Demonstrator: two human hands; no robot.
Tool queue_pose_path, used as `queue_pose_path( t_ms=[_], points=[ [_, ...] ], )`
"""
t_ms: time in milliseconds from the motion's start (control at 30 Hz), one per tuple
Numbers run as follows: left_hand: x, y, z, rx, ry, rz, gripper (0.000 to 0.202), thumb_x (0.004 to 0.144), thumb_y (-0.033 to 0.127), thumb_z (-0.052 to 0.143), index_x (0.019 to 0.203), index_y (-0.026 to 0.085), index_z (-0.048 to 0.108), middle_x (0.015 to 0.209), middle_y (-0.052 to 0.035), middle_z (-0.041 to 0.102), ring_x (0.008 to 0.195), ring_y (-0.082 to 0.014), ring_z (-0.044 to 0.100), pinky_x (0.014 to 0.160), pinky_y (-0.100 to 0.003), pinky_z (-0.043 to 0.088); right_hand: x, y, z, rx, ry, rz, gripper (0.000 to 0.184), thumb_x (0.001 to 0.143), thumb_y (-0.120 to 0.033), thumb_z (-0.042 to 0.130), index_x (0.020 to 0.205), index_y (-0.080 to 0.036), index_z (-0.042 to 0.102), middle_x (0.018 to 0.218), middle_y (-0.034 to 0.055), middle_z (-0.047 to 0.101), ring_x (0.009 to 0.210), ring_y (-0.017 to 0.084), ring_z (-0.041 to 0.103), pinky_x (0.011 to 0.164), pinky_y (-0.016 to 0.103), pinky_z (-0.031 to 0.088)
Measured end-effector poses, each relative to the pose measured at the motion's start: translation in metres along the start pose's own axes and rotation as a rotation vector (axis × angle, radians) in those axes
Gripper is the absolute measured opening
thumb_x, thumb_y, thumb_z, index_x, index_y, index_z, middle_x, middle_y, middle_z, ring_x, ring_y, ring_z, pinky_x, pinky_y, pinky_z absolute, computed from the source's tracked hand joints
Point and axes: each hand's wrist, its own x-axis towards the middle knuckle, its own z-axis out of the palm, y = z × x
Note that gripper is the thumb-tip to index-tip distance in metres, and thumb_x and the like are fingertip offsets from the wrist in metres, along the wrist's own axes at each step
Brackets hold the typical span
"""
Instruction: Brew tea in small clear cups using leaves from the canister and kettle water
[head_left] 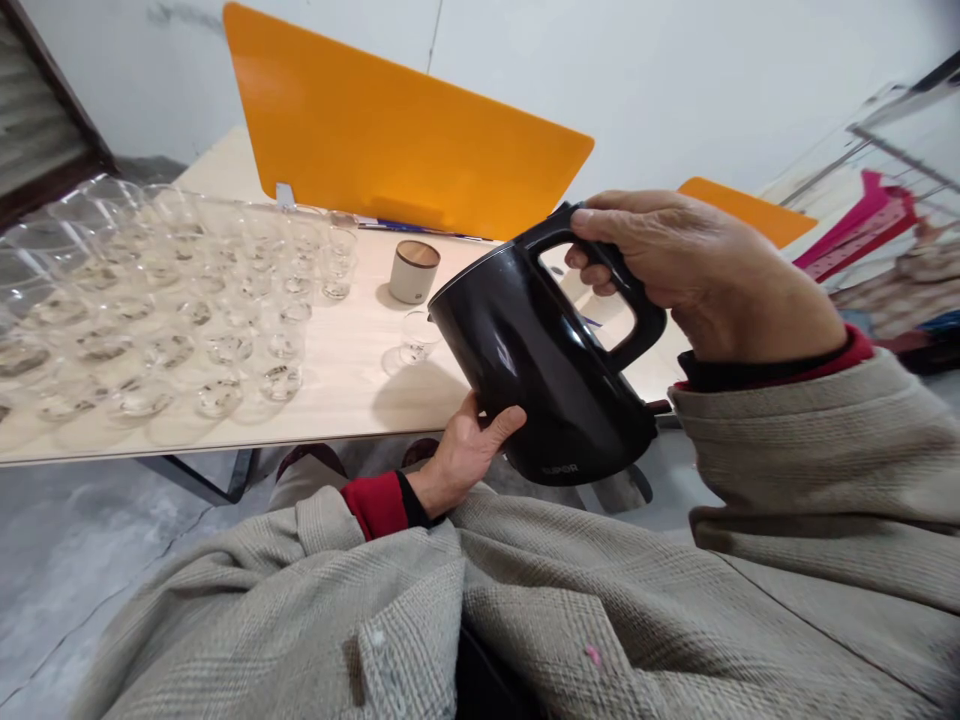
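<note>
A black electric kettle [525,370] is tilted to the left over the table's front edge, its spout end toward a small clear glass [417,338]. My right hand [667,255] is closed around the top of its handle. Beneath the kettle, my left hand [472,450] supports the lower side, thumb showing on the near face and the other fingers partly hidden. The small glass stands on the table just left of the spout. I cannot make out any liquid leaving the kettle.
Many clear glasses [169,345] crowd the left of the pale table [345,395]. Behind the small glass is a light canister with a wooden lid [415,272]. An orange divider [397,125] lines the back edge. Pink items [862,225] are at far right.
</note>
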Motion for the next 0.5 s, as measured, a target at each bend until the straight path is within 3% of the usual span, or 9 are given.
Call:
queue_pose_path(
  t_ms=[267, 500],
  points=[
    [0.0024, -0.0021, -0.0023, -0.022, 0.014, 0.003, 0.073, 0.083, 0.068, 0.082, 0.136, 0.019, 0.065, 0.146, -0.0168, 0.069, 0.134, -0.0350, 0.065, 0.112, -0.054, 0.057, -0.0008, -0.0001, 0.0055, -0.002, -0.002, -0.097, 0.035, 0.106, -0.011, 0.056, 0.073, -0.021, 0.054, 0.078, 0.0005, 0.056, 0.062, 0.008, 0.050, 0.054, 0.014, 0.045],
    [0.0031, -0.0023, -0.0029, -0.037, 0.013, -0.006, 0.073, 0.083, 0.068, 0.082, 0.134, 0.018, 0.064, 0.147, -0.0173, 0.069, 0.134, -0.0347, 0.065, 0.111, -0.052, 0.057, 0.0074, -0.0022, 0.0109, -0.051, 0.037, 0.047, 0.029, 0.107, -0.013, 0.054, 0.078, -0.019, 0.058, 0.077, 0.0002, 0.054, 0.054, 0.005, 0.045, 0.045, 0.015, 0.037]
  ],
)
